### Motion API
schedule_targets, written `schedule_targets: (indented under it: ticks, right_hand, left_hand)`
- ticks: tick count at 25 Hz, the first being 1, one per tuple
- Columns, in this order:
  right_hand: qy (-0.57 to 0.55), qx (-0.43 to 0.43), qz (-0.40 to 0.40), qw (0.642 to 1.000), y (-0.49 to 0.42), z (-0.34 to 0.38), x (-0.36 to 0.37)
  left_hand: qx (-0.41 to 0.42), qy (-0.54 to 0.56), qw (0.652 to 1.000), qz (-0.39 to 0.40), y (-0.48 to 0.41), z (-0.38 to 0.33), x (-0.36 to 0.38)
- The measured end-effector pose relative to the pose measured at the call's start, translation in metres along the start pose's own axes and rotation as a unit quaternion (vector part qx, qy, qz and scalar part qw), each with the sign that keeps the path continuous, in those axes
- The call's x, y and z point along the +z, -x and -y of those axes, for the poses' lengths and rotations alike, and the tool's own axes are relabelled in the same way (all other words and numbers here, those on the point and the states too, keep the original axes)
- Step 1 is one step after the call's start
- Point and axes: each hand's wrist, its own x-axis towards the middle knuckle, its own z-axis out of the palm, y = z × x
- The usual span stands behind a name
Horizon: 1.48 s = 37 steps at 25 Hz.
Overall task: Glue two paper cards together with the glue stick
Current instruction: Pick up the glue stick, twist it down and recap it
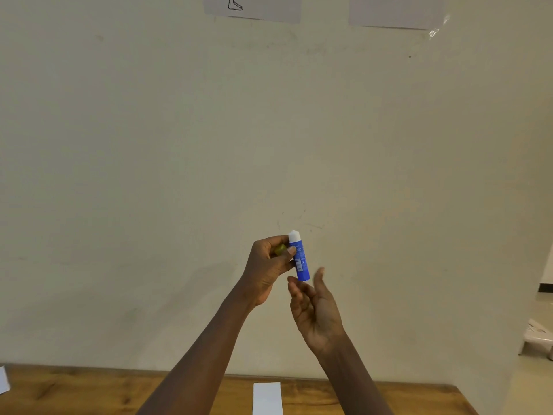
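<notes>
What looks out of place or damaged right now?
Nothing stands out. The left hand holds the uncapped glue stick upright, with its cap; the right hand is open below it. A card lies flat on the table.

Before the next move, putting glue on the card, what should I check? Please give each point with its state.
1. Cap off the blue glue stick: ok, its white tip is bare; the yellow-green cap sits in the left hand.
2. Grip on the stick: ok, the left hand pinches it, tip up.
3. Right hand free: ok, open below the stick's base, holding nothing.
4. White paper card on the wooden table: ok, lying flat below the hands.
5. Second card ready: cannot tell; only a white paper corner shows at the table's left edge.
</notes>
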Motion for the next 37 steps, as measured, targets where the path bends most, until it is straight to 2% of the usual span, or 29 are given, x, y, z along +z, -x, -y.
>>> schedule_targets:
  ticks: [5, 11, 16, 19, 21, 24, 27, 30, 33, 35, 37]
  right_hand:
    - [-0.042, -0.061, 0.019, 0.997, -0.003, -0.005, -0.001]
    - [-0.010, 0.013, 0.006, 1.000, 0.003, 0.001, -0.002]
    - [-0.022, -0.068, -0.010, 0.997, -0.001, -0.007, -0.002]
    - [0.018, 0.008, -0.003, 1.000, 0.005, -0.004, -0.002]
    - [0.004, 0.032, 0.002, 0.999, 0.007, -0.002, -0.001]
    - [-0.036, -0.018, -0.001, 0.999, 0.004, -0.006, 0.000]
    - [0.003, -0.062, -0.015, 0.998, 0.003, -0.009, -0.001]
    - [0.020, -0.016, -0.009, 1.000, 0.005, -0.007, -0.001]
    - [-0.035, 0.013, -0.003, 0.999, 0.007, -0.005, 0.000]
    - [-0.052, -0.018, 0.000, 0.998, 0.006, -0.007, 0.000]
    - [-0.019, -0.076, -0.019, 0.997, 0.004, -0.010, -0.001]
  left_hand:
    - [-0.005, -0.015, 1.000, 0.001, 0.001, 0.002, 0.004]
    - [-0.005, -0.007, 1.000, 0.005, 0.002, 0.003, 0.003]
    - [-0.009, -0.003, 1.000, -0.017, 0.003, 0.005, 0.005]
    - [-0.008, -0.002, 1.000, -0.017, 0.006, 0.005, 0.001]
    - [-0.010, -0.009, 1.000, -0.015, 0.006, 0.004, 0.000]
    - [-0.012, -0.010, 0.999, -0.028, 0.006, 0.004, 0.003]
    - [-0.008, -0.027, 0.999, -0.038, 0.007, 0.005, 0.004]
    - [-0.015, -0.017, 0.999, -0.034, 0.007, 0.004, 0.001]
    - [-0.022, -0.011, 0.999, -0.028, 0.010, 0.002, 0.001]
    - [-0.026, -0.021, 0.998, -0.046, 0.010, 0.002, 0.002]
    - [-0.034, -0.037, 0.996, -0.069, 0.010, 0.004, 0.005]
